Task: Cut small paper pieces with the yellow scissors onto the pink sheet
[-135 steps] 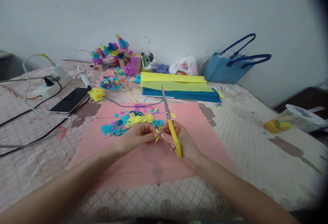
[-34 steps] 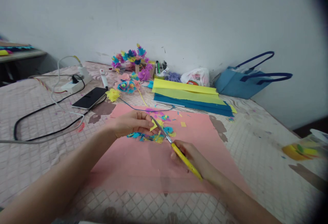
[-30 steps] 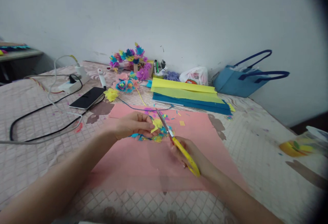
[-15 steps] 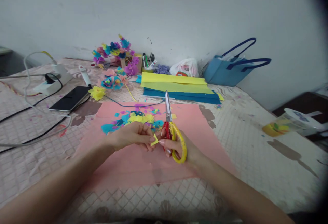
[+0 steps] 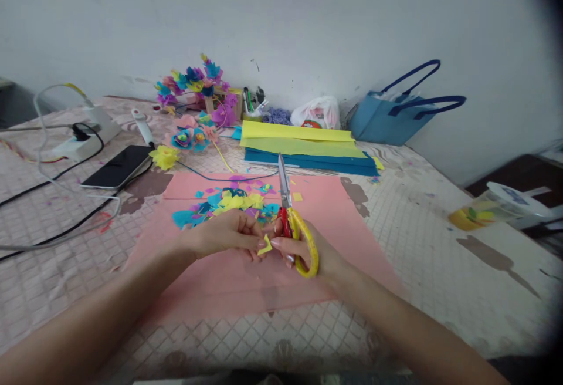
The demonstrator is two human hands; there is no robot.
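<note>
Between the fingertips of my left hand (image 5: 235, 233) is a small folded piece of yellow paper (image 5: 265, 246). My right hand (image 5: 303, 249) holds a pair of scissors (image 5: 285, 197) with red and yellow handles, blades pressed together and pointing away from me. Its thumb and fingertips reach to the right edge of the yellow piece; whether they grip it I cannot tell. Under both hands lies a pink paper sheet (image 5: 325, 262). Just beyond my left hand, a pile of cut yellow, blue and purple paper pieces (image 5: 240, 200) rests on the sheet.
Yellow and blue paper sheets (image 5: 303, 147) lie behind the pink sheet. Paper flowers (image 5: 193, 88), a phone (image 5: 118, 166), a glue gun (image 5: 143, 127) and a power strip (image 5: 90, 141) with cables are at left. A blue bag (image 5: 387, 118) and plastic cup (image 5: 488, 212) are at right.
The view has shifted slightly. The scissors have tilted a little to the left, and both hands stay close together at the yellow paper piece.
</note>
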